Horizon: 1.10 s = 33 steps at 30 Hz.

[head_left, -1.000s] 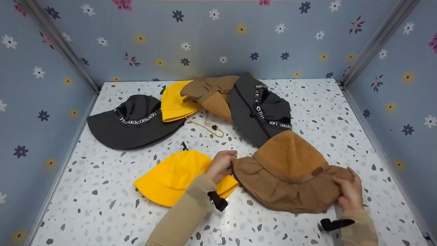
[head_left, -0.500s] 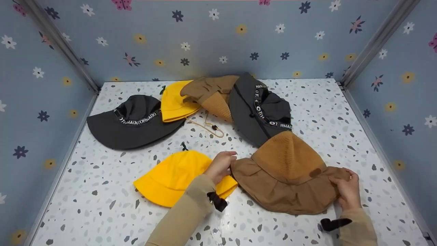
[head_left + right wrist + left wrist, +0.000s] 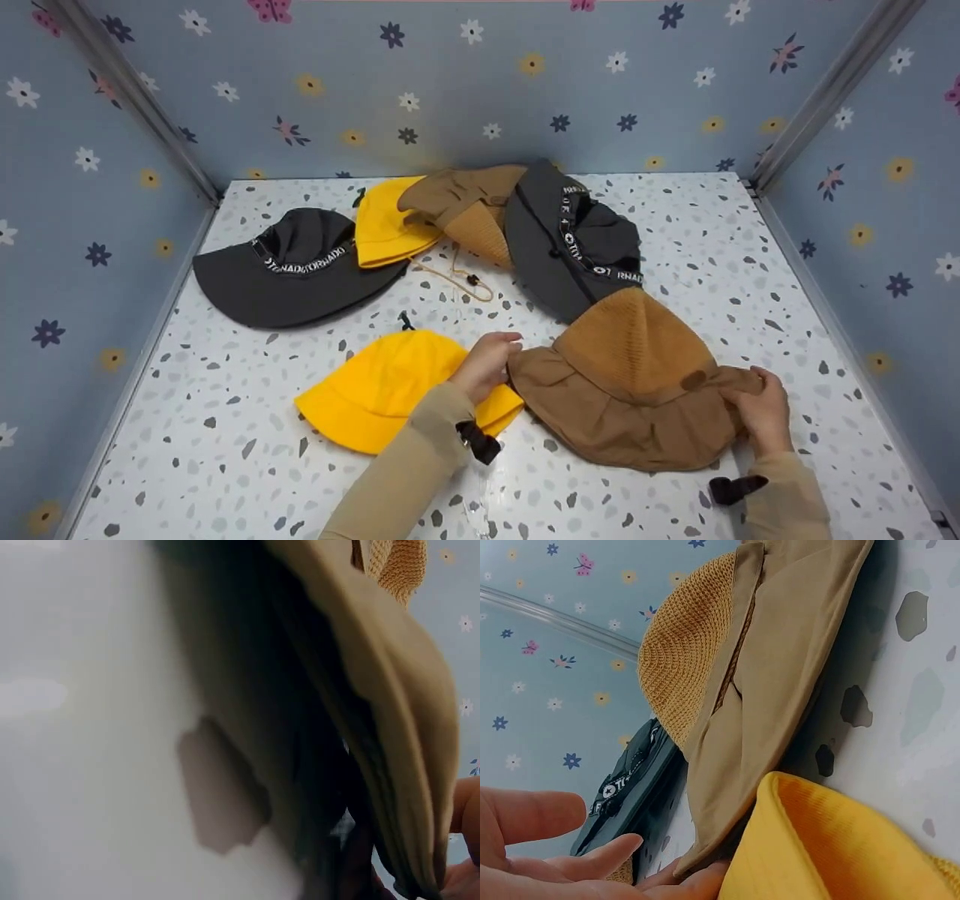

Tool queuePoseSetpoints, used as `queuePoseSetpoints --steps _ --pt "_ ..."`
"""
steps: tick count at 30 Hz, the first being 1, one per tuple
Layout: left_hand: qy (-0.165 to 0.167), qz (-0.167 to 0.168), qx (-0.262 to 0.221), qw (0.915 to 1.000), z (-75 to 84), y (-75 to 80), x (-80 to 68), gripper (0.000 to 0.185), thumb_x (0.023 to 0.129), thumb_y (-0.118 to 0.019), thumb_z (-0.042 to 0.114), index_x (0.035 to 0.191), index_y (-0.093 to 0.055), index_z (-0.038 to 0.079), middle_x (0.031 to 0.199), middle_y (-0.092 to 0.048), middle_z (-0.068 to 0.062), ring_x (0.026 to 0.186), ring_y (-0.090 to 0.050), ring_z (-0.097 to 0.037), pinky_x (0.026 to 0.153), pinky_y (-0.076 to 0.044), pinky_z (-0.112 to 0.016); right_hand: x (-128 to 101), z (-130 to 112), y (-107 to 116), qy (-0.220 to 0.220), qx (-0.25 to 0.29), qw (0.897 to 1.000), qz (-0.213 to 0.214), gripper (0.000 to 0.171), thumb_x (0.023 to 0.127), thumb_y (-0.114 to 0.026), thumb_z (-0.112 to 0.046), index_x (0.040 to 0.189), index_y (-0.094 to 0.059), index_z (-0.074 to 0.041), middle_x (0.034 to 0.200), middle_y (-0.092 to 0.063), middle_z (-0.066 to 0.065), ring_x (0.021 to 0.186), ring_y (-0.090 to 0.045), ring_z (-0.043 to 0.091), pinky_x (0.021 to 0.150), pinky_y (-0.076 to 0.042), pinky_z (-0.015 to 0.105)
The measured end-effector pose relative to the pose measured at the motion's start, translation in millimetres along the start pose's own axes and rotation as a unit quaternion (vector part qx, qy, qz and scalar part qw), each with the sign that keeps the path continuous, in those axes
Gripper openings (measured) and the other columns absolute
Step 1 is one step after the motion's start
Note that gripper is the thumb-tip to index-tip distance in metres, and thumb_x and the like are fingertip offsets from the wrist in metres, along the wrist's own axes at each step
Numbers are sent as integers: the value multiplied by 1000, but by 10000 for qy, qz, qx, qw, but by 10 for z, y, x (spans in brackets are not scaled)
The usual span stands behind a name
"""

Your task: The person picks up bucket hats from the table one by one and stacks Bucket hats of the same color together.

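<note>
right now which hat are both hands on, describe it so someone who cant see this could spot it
Start at the speckled white table and look to its near right part. There lies the brown hat, with the left hand at one side of its brim and the right hand at the other. Unlike the other brown hat in the far pile, it sits alone beside the near yellow hat.

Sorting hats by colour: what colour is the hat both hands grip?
Brown hat, with a lighter tan knitted crown; clearest in the head view.

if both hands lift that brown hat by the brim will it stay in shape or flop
Probably flop: the brown hat has a brim lying in soft folds, gripped by the left hand and right hand. The knit crown looks limp too. Likely light, and unlikely to slip.
</note>
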<state>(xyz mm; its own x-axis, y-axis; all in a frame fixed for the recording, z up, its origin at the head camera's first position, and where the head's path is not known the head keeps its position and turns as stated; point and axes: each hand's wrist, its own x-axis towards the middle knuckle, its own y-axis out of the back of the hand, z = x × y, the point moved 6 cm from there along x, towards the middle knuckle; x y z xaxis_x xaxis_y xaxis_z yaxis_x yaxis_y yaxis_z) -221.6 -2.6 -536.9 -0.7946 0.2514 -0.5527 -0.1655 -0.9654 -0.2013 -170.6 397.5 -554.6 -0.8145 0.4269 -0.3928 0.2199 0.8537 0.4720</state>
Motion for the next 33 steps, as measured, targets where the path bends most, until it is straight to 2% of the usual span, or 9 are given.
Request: queuePoseSetpoints --steps 5,11,17,20,25,29,33 --pt "-72 -19 153 9999 5 2 10 49 102 -44 10 148 -39 -5 158 -30 -22 147 -29 -37 118 -30 -55 -3 -47 31 369 -629 9972 135 75 86 -62 -1 150 -25 12 152 -19 40 140 -26 48 120 -25 52" --pt "-45 79 378 9992 37 16 -9 49 102 -46 12 148 -40 -2 157 -33 -21 147 -28 -36 120 -26 -56 -35 -104 52 513 -1405 9886 173 73 87 -64 -10 149 -30 10 147 -18 43 136 -18 58 115 -22 62" --pt "10 169 525 9985 70 24 -24 49 102 -46 14 149 -40 0 156 -37 -19 144 -35 -35 120 -25 -55 -74 -206 51 706 -1957 9780 124 74 90 -67 -23 149 -32 5 148 -18 41 135 -18 60 108 -25 67" --pt "11 206 579 9981 89 30 -39 50 102 -48 16 149 -40 0 154 -40 -18 142 -40 -35 119 -27 -55 -96 -303 40 881 -2082 9741 112 74 92 -67 -26 149 -32 5 150 -18 40 136 -17 61 108 -25 67" --pt "-40 334 656 9973 109 64 -40 50 101 -50 16 147 -42 0 151 -43 -18 142 -38 -35 118 -30 -53 -168 -499 -9 1304 -2260 9653 114 69 95 -63 -22 149 -33 7 150 -22 39 136 -19 59 111 -25 65" --pt "-110 360 534 9979 123 90 -23 51 100 -52 16 147 -42 -1 152 -42 -19 142 -38 -34 116 -34 -50 -268 -663 -59 1694 -2242 9594 251 64 94 -63 -17 146 -36 8 146 -33 36 135 -29 55 110 -29 63" --pt "-27 370 99 9993 151 121 -15 51 100 -54 17 148 -42 2 150 -44 -17 133 -47 -33 108 -44 -43 -379 -826 -113 2167 -1932 9555 531 57 94 -63 -11 143 -42 9 136 -49 33 126 -43 50 104 -38 59"
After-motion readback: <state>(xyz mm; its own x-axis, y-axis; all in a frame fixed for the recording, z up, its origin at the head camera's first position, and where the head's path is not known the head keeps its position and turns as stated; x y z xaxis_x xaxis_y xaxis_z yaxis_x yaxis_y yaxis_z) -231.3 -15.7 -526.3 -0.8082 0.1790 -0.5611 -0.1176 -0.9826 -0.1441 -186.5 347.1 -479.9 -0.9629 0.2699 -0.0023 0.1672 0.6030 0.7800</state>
